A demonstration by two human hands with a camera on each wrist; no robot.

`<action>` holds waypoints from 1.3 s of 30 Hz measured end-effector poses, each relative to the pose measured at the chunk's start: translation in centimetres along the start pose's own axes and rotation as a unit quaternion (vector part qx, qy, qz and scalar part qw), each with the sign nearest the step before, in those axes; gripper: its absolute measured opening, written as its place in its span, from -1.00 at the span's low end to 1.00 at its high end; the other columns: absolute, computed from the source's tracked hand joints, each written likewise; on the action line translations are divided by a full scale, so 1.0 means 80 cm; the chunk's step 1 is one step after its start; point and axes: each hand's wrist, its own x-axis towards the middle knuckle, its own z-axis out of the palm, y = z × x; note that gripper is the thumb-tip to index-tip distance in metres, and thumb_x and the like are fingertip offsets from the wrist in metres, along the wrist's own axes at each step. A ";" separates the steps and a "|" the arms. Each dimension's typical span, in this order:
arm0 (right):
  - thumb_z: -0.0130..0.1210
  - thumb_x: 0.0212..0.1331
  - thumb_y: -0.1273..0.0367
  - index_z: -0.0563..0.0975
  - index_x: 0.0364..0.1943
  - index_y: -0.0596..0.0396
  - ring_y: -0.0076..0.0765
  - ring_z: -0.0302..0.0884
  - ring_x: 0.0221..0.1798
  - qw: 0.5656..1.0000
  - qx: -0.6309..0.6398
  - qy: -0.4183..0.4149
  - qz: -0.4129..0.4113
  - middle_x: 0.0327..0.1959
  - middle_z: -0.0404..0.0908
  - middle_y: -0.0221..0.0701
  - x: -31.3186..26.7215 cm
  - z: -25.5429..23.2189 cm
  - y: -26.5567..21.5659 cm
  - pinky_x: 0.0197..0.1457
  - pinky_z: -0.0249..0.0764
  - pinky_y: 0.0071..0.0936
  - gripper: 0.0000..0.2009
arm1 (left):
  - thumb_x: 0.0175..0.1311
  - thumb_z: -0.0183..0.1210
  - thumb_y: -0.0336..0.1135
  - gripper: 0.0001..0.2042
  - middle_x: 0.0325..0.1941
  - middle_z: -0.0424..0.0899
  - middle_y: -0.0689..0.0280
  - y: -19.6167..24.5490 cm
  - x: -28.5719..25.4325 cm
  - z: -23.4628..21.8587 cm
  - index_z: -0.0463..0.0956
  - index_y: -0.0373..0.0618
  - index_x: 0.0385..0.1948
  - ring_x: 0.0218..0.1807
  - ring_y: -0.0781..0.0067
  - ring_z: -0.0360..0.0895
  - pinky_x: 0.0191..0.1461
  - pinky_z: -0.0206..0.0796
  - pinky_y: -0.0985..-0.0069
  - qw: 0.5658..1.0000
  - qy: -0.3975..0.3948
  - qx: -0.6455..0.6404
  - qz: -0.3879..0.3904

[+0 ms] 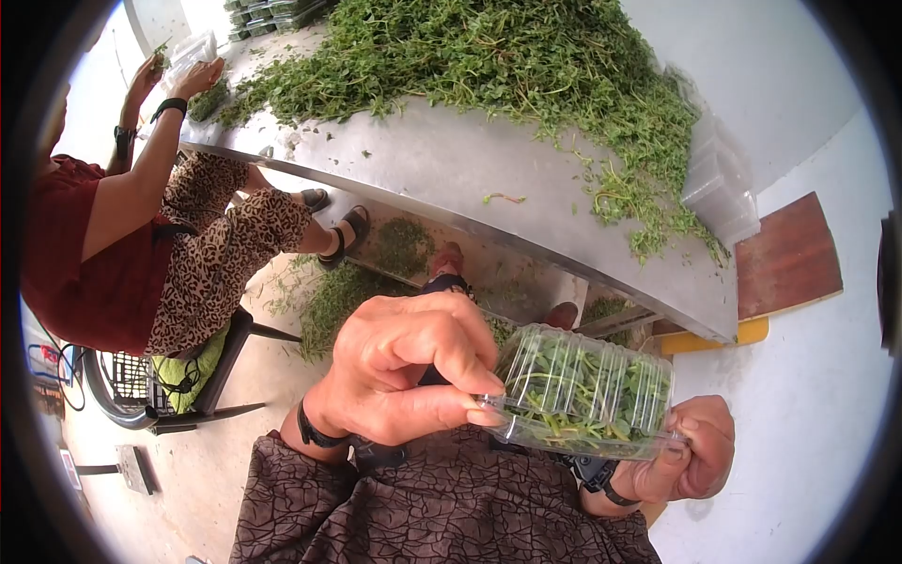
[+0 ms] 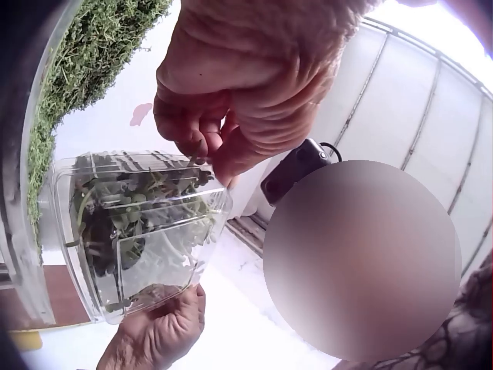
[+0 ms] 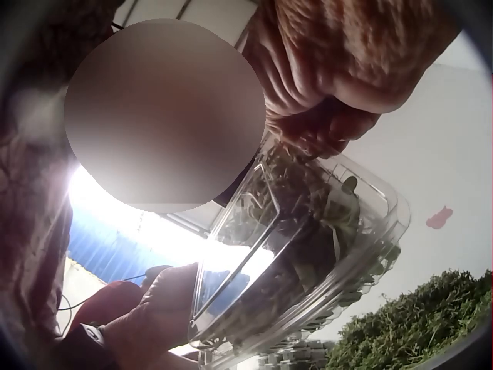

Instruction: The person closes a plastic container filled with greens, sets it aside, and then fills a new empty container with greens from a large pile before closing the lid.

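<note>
A clear plastic clamshell box [image 1: 587, 390] filled with leafy green sprigs is held up in front of the body, over the lap. My left hand [image 1: 404, 367] pinches its left edge between thumb and forefinger. At the opposite end my right hand [image 1: 691, 451] grips the rim with thumb and curled fingers. In the left wrist view, the greens [image 2: 127, 223] press against the clear plastic, and the left fingertips sit at the box's corner. The right wrist view shows the box [image 3: 300, 254] tilted, its lid lying over the greens.
A metal table [image 1: 413, 141] bears a large heap of greens [image 1: 489, 56]. Stacked clear boxes [image 1: 723, 183] stand at its right end, beside a brown board [image 1: 789, 254]. Another person [image 1: 103, 226] sits at the left, handling a box. More greens [image 1: 348, 301] lie below the table.
</note>
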 end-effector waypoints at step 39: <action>0.25 -0.08 0.53 0.54 -0.28 0.19 -0.18 0.60 -0.37 0.993 0.019 -0.113 0.010 -0.30 0.63 -0.20 0.041 0.053 0.062 -0.29 0.51 -0.41 -0.78 | -0.18 0.26 -0.62 -0.77 -0.46 0.56 0.20 -0.043 0.040 -0.021 0.50 -0.20 -0.42 -0.46 0.32 0.49 -0.42 0.31 0.48 0.934 0.067 0.300 0.181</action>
